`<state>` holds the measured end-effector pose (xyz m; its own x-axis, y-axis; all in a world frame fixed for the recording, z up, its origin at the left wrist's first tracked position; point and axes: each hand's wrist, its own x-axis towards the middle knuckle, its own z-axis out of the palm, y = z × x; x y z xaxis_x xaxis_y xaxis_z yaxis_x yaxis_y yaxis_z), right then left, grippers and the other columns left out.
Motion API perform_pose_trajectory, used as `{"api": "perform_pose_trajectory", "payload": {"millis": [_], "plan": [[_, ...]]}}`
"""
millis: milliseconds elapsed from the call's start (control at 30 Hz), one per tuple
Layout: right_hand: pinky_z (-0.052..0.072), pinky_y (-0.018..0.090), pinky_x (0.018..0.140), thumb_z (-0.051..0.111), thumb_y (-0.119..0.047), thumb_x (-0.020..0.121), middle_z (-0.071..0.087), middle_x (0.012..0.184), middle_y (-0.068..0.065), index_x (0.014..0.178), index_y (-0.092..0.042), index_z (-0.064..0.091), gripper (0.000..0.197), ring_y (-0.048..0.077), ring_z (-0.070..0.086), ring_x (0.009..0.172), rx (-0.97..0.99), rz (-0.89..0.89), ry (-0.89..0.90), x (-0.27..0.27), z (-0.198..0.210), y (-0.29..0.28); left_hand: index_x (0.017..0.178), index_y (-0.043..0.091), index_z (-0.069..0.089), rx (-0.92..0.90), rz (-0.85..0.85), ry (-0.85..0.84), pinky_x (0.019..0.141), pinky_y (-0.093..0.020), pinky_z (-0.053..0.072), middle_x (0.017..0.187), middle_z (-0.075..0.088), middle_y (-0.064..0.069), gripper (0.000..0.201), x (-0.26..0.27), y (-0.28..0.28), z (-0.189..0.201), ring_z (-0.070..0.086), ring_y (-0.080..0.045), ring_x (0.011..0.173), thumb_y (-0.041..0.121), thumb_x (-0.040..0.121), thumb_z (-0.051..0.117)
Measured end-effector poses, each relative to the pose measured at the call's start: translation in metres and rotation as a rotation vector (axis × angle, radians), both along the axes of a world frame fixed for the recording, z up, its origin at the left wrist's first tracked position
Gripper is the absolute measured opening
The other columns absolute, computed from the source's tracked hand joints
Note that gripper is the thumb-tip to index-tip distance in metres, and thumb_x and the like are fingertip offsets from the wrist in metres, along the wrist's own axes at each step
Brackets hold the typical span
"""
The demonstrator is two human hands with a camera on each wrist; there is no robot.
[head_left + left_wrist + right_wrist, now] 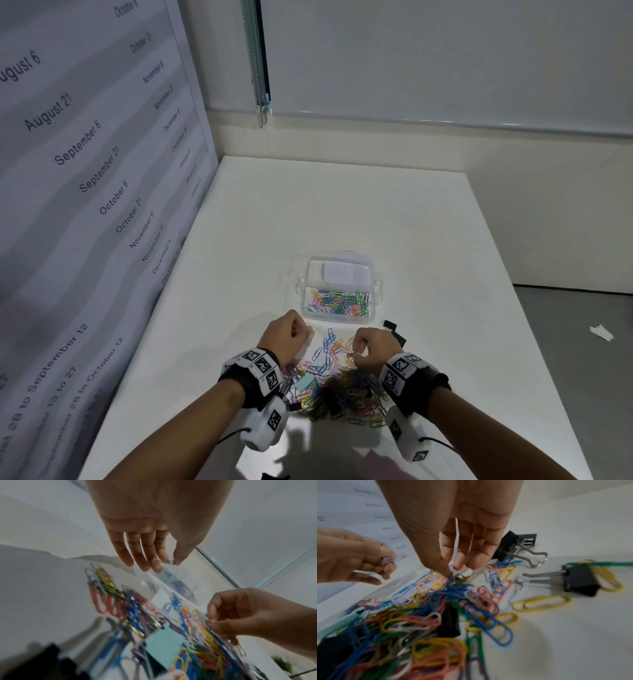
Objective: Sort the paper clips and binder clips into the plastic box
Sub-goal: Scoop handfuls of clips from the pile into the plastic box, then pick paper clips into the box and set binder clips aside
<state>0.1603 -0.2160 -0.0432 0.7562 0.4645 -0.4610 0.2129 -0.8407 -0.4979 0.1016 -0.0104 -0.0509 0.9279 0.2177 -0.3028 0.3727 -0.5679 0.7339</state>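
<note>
A clear plastic box stands open on the white table, with coloured paper clips in its near compartment. In front of it lies a mixed pile of paper clips with black binder clips among and beside them. My left hand hovers over the pile's left side and pinches a small pale clip between thumb and forefinger. My right hand is over the pile's right side, its thumb and forefinger pinching a purple paper clip that is tangled with blue ones.
A pale teal binder clip lies in the pile. Two black binder clips sit right of the box. A wall panel printed with dates borders the table's left edge. A paper scrap lies on the floor beyond the table's right edge.
</note>
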Motion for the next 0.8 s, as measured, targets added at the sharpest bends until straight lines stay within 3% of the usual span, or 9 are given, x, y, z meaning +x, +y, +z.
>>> {"api": "perform_pose_trajectory", "payload": {"millis": [167,267,400,500,633,700,800], "plan": [[0.038,0.016,0.057,0.057,-0.009,0.071,0.057,0.070,-0.006,0.058,-0.031,0.046,0.028,0.011,0.053,0.067,-0.003,-0.123,-0.017,0.007,0.002,-0.019,0.082,0.016,0.053,0.108,0.067,0.049,0.077,-0.033,0.049,0.084,0.063,-0.005,0.006,0.002,0.030,-0.003,0.059,-0.023,0.080,0.016,0.085,0.057],[0.033,0.013,0.053,0.057,-0.010,0.072,0.054,0.071,-0.008,0.072,-0.025,0.056,0.014,0.007,0.048,0.063,-0.001,-0.120,-0.052,0.010,0.004,-0.025,0.082,0.017,0.053,0.170,0.081,0.095,0.078,-0.033,0.048,0.085,0.058,-0.005,0.007,0.001,0.045,-0.006,0.056,-0.022,0.080,0.012,0.085,0.057],[0.038,0.022,0.072,0.061,-0.019,0.080,0.054,0.088,-0.003,0.104,-0.023,0.062,0.025,0.014,0.050,0.082,-0.041,0.023,-0.053,0.011,0.003,-0.015,0.084,0.020,0.052,0.233,0.028,0.115,0.084,-0.029,0.049,0.097,0.042,-0.003,0.011,-0.004,0.050,-0.010,0.051,-0.019,0.076,0.010,0.084,0.058],[0.045,0.027,0.086,0.057,-0.019,0.083,0.062,0.106,0.002,0.112,-0.025,0.062,0.031,0.019,0.059,0.099,-0.081,0.103,-0.047,0.009,0.001,-0.003,0.086,0.017,0.055,0.234,0.056,0.080,0.086,-0.027,0.050,0.098,0.037,-0.001,0.015,-0.007,0.048,-0.008,0.056,-0.019,0.078,0.007,0.078,0.063],[0.045,0.025,0.085,0.056,-0.017,0.082,0.066,0.107,0.003,0.103,-0.017,0.064,0.022,0.020,0.060,0.101,-0.106,0.108,-0.050,0.008,0.002,0.003,0.093,0.013,0.061,0.224,0.087,0.063,0.088,-0.031,0.051,0.104,0.040,-0.003,0.022,-0.006,0.043,-0.004,0.057,-0.024,0.092,0.007,0.072,0.065],[0.046,0.026,0.080,0.057,-0.017,0.080,0.063,0.092,-0.001,0.093,-0.019,0.061,0.014,0.020,0.058,0.090,-0.100,0.082,-0.046,0.008,0.003,0.001,0.094,0.018,0.057,0.204,0.010,0.084,0.091,-0.033,0.048,0.110,0.043,-0.006,0.023,-0.005,0.037,-0.004,0.053,-0.024,0.101,0.010,0.074,0.066],[0.040,0.025,0.069,0.059,-0.019,0.077,0.043,0.070,-0.015,0.079,-0.024,0.049,0.011,0.015,0.048,0.079,-0.094,0.030,-0.040,0.011,0.004,-0.006,0.097,0.022,0.051,0.186,-0.107,0.131,0.094,-0.033,0.045,0.109,0.044,-0.004,0.030,-0.003,0.025,-0.004,0.051,-0.023,0.109,0.018,0.074,0.071]]}}
